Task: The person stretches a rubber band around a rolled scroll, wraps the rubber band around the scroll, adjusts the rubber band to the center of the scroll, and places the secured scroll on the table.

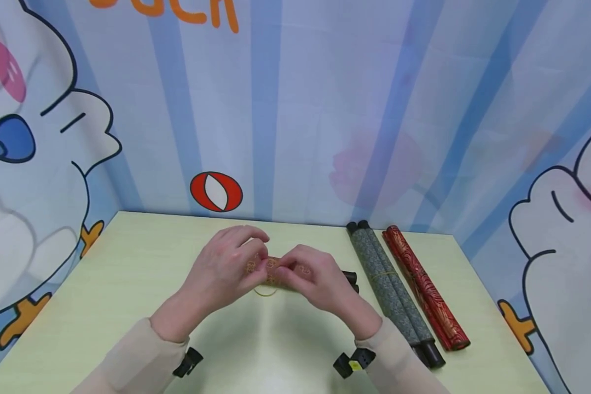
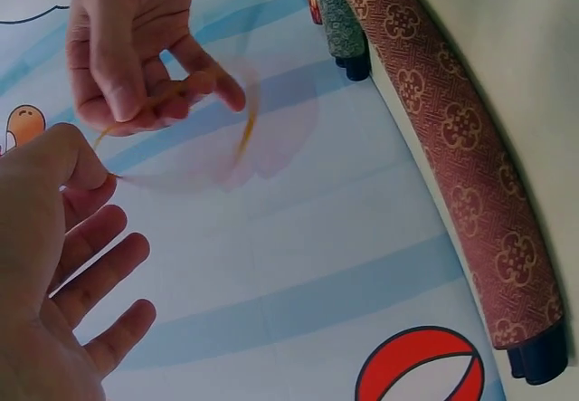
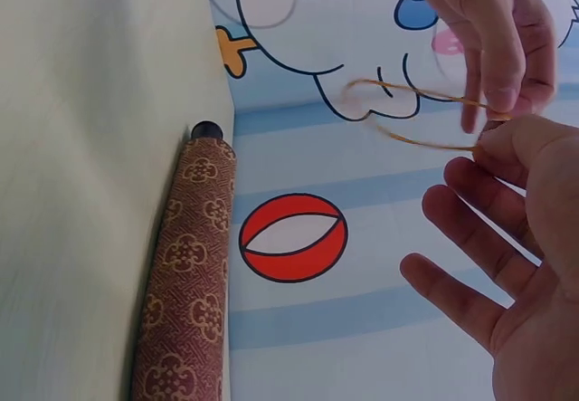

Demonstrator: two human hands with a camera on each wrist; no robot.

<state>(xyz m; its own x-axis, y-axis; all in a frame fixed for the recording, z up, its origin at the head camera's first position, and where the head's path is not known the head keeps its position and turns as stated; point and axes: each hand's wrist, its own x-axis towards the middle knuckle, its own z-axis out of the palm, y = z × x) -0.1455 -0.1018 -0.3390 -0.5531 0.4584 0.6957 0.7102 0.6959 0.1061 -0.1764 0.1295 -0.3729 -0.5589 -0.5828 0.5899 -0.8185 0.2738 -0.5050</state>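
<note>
A thin yellow rubber band (image 3: 425, 145) hangs in a loose loop between my two hands, above the table. My left hand (image 1: 229, 262) pinches it between thumb and forefinger, the other fingers spread in the left wrist view. Thumb and fingertips of my right hand (image 1: 315, 276) pinch the band close beside the left fingertips. Behind and below the hands lies a reddish-brown rolled scroll (image 2: 461, 129) with a gold flower pattern and dark rod ends. In the head view the hands hide much of this scroll.
To the right, a grey-green double-rolled scroll (image 1: 384, 279) with dark ends has a thin yellow band around it. Beside it lies a red and gold scroll (image 1: 428, 290). A printed curtain (image 1: 295, 109) rises behind the pale table (image 1: 143, 262).
</note>
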